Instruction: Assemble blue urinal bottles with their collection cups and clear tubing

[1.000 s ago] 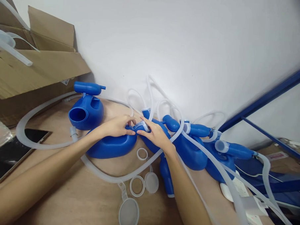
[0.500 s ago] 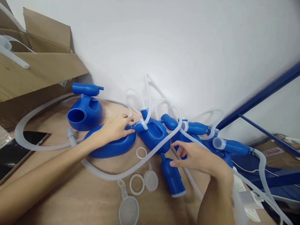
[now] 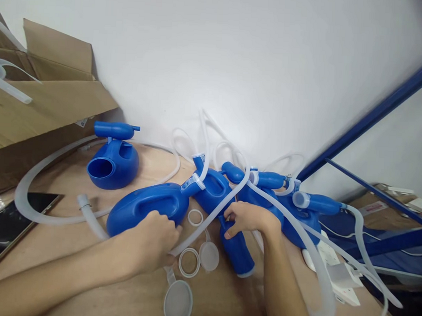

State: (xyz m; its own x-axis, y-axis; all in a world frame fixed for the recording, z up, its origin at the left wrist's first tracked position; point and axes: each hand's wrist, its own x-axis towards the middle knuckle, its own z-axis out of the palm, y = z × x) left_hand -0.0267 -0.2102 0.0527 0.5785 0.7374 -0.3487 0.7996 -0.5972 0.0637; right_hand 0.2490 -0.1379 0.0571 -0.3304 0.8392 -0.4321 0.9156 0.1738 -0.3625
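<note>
Steadying, it seems, a lower-centre blue cylinder [image 3: 239,254], the right hand [image 3: 252,219] pinches it; the left hand [image 3: 151,244] curls over a hose [image 3: 201,229], grip hidden.

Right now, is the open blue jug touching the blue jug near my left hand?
Apart: the head view shows a strip of tabletop between the open jug and other jug.

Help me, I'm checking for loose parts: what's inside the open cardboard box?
A translucent tube and a strapped translucent piece show at the opening of the cardboard box. Its front flap covers whatever lies deeper, so that can't be seen.
</note>
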